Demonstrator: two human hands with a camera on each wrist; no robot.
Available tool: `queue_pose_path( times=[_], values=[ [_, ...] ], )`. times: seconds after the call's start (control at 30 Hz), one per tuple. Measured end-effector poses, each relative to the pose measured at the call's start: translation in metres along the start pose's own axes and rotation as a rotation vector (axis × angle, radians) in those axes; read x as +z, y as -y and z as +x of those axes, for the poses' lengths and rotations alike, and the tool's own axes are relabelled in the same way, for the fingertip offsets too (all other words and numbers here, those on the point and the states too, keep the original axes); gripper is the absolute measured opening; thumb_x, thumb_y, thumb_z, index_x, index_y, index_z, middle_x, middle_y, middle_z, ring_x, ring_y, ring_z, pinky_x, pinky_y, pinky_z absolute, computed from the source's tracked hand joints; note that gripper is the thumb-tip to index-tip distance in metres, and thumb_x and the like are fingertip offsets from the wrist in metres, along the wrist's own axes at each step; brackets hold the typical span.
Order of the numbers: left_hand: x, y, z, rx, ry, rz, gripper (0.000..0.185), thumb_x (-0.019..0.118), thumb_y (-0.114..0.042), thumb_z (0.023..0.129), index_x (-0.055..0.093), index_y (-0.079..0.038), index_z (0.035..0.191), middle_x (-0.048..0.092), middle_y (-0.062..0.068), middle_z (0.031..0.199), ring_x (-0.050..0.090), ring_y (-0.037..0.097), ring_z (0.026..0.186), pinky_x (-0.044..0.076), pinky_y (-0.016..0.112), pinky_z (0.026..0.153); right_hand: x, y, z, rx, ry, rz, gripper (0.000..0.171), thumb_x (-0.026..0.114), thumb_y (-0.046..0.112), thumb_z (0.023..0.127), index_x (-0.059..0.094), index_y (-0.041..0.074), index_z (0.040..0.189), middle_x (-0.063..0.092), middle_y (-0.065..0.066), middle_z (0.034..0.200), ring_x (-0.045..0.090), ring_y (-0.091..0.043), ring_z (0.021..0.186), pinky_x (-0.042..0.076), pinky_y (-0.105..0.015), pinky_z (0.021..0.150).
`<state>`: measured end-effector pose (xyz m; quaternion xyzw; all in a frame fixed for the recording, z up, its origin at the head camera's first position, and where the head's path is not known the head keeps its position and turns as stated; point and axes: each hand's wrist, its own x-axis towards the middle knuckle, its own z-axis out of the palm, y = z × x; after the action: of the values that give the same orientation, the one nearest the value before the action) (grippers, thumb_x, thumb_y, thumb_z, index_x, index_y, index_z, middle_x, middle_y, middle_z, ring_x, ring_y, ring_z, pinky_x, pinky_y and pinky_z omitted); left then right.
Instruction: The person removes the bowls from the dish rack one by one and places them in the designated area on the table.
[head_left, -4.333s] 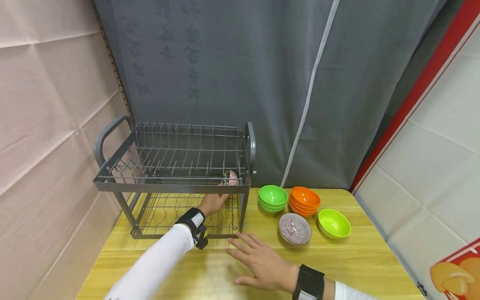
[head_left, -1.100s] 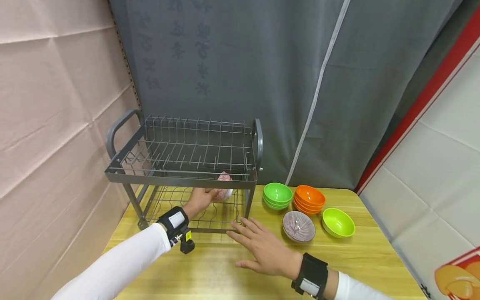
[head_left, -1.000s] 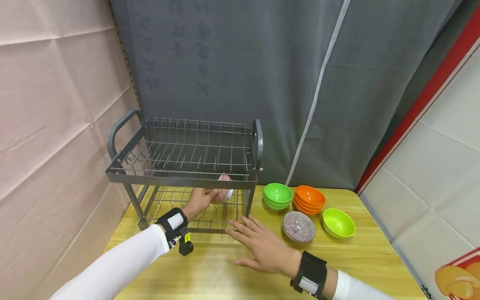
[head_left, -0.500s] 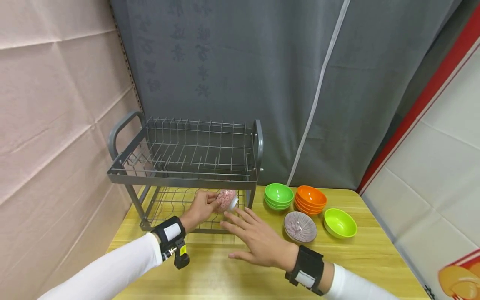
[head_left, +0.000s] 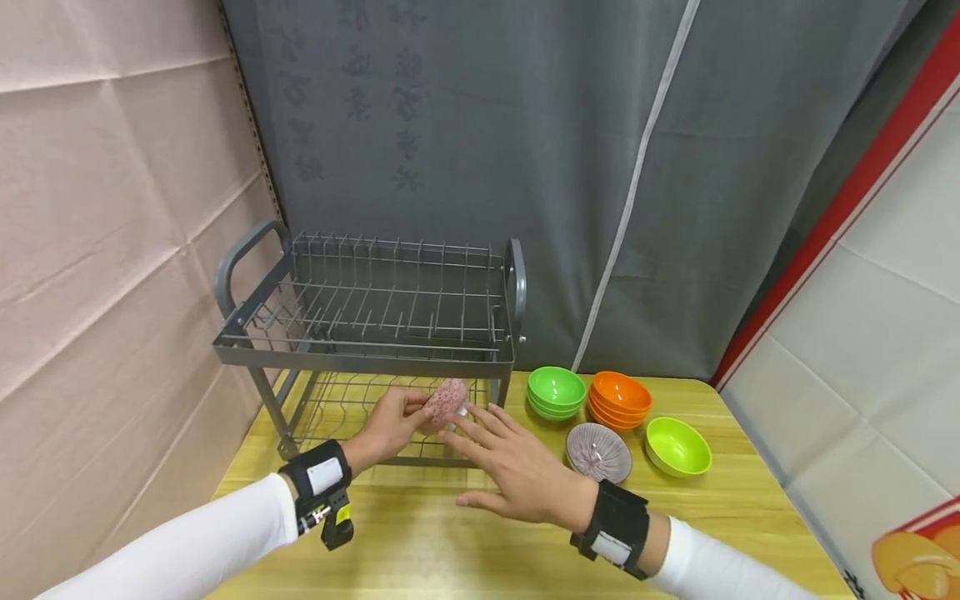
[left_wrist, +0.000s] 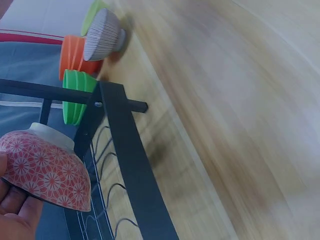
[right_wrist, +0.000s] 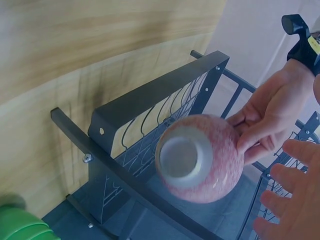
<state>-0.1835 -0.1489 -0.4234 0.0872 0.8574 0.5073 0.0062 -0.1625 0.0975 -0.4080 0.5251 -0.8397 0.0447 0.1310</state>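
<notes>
Between its thumb and fingers my left hand [head_left: 388, 422] pinches a pink flower-patterned bowl [head_left: 446, 400] by the rim. The bowl is tipped on its side in front of the dish rack's lower tier, its white foot toward the right. In the left wrist view the bowl [left_wrist: 47, 167] shows its dark rim and pale foot. My right hand [head_left: 521, 471] is spread with straight fingers close to the bowl's foot; whether it touches is unclear. The right wrist view has the bowl [right_wrist: 215, 160] apart from the right fingers [right_wrist: 290, 200].
The grey two-tier dish rack [head_left: 367, 364] stands at the table's back left. To its right are stacked green bowls [head_left: 556, 388], stacked orange bowls [head_left: 619, 393], a purple-striped bowl [head_left: 598, 452] and a lime-green bowl [head_left: 677, 446]. Grey curtain [head_left: 480, 167] hangs behind.
My left hand has drawn the pink bowl out from the rack's lower tier, toward me and downward. The right hand has shifted slightly up toward the bowl, fingers still spread.
</notes>
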Motion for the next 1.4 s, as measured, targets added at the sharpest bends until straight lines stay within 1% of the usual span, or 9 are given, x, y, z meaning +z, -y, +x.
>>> queue_pose_path(
  times=[0.13,0.37,0.47,0.6,0.7,0.8,1.0,1.13,1.4],
  values=[
    [-0.006,0.001,-0.009,0.015,0.013,0.064,0.029,0.059,-0.002,0.100,0.067,0.005,0.126,0.072,0.022,0.122,0.072,0.032,0.109,0.062,0.041,0.090,-0.003,0.000,0.002,-0.001,0.007,-0.004,0.080,0.055,0.063,0.096,0.034,0.019,0.159,0.036,-0.011,0.164,0.024,-0.030,0.157,0.025,-0.052,0.127],
    [-0.012,0.004,-0.019,0.051,0.079,0.094,0.026,0.058,-0.004,0.100,0.070,-0.001,0.123,0.075,0.017,0.118,0.074,0.027,0.105,0.062,0.039,0.091,-0.006,0.001,0.008,0.005,-0.009,-0.003,0.079,0.051,0.065,0.096,0.035,0.019,0.159,0.038,-0.010,0.163,0.029,-0.032,0.155,0.025,-0.053,0.127],
    [-0.012,0.005,-0.024,0.080,0.079,0.163,0.025,0.060,-0.006,0.100,0.072,-0.005,0.122,0.076,0.012,0.117,0.074,0.024,0.105,0.061,0.040,0.092,-0.007,0.000,0.009,0.016,0.010,0.003,0.079,0.048,0.066,0.097,0.032,0.020,0.160,0.033,-0.008,0.166,0.025,-0.030,0.157,0.024,-0.052,0.128],
    [-0.010,0.005,-0.030,0.193,0.066,0.312,0.023,0.063,-0.010,0.099,0.075,-0.009,0.118,0.077,0.007,0.113,0.075,0.021,0.101,0.062,0.035,0.086,-0.007,0.000,0.009,0.020,0.019,0.020,0.079,0.049,0.065,0.097,0.032,0.020,0.160,0.030,-0.006,0.168,0.022,-0.029,0.158,0.023,-0.051,0.128],
    [-0.010,0.006,-0.035,0.286,0.067,0.389,0.024,0.065,-0.011,0.097,0.075,-0.010,0.119,0.078,0.007,0.109,0.075,0.015,0.084,0.061,0.025,0.073,-0.006,0.000,0.010,0.017,0.013,0.028,0.079,0.055,0.062,0.096,0.034,0.020,0.159,0.032,-0.005,0.167,0.022,-0.029,0.158,0.023,-0.052,0.128],
    [-0.009,0.007,-0.039,0.358,0.073,0.436,0.025,0.066,-0.009,0.096,0.074,-0.008,0.120,0.079,0.008,0.107,0.072,0.009,0.074,0.056,0.018,0.066,-0.005,0.000,0.010,0.016,0.016,0.029,0.078,0.056,0.061,0.095,0.035,0.020,0.159,0.032,-0.006,0.167,0.023,-0.030,0.157,0.023,-0.052,0.128],
    [-0.009,0.008,-0.043,0.505,0.057,0.552,0.024,0.070,-0.006,0.092,0.076,-0.009,0.115,0.080,0.005,0.100,0.074,0.010,0.079,0.060,0.021,0.071,-0.002,0.002,0.008,0.018,0.047,0.035,0.078,0.053,0.063,0.097,0.034,0.019,0.159,0.027,-0.005,0.168,0.025,-0.031,0.157,0.022,-0.050,0.129],
    [-0.011,0.008,-0.044,0.591,0.064,0.632,0.020,0.072,-0.007,0.090,0.078,-0.010,0.108,0.080,0.003,0.097,0.074,0.014,0.082,0.062,0.024,0.074,0.001,0.002,0.007,0.012,0.053,0.025,0.078,0.051,0.064,0.097,0.035,0.019,0.159,0.030,-0.006,0.167,0.027,-0.031,0.156,0.024,-0.050,0.128],
    [-0.016,0.005,-0.045,0.781,0.144,0.703,0.034,0.075,0.001,0.084,0.077,-0.019,0.111,0.079,-0.007,0.103,0.073,0.007,0.092,0.060,0.023,0.085,0.011,-0.001,0.005,-0.018,0.071,0.002,0.077,0.047,0.065,0.098,0.039,0.017,0.157,0.038,-0.009,0.163,0.032,-0.034,0.153,0.029,-0.052,0.125]
  ],
)
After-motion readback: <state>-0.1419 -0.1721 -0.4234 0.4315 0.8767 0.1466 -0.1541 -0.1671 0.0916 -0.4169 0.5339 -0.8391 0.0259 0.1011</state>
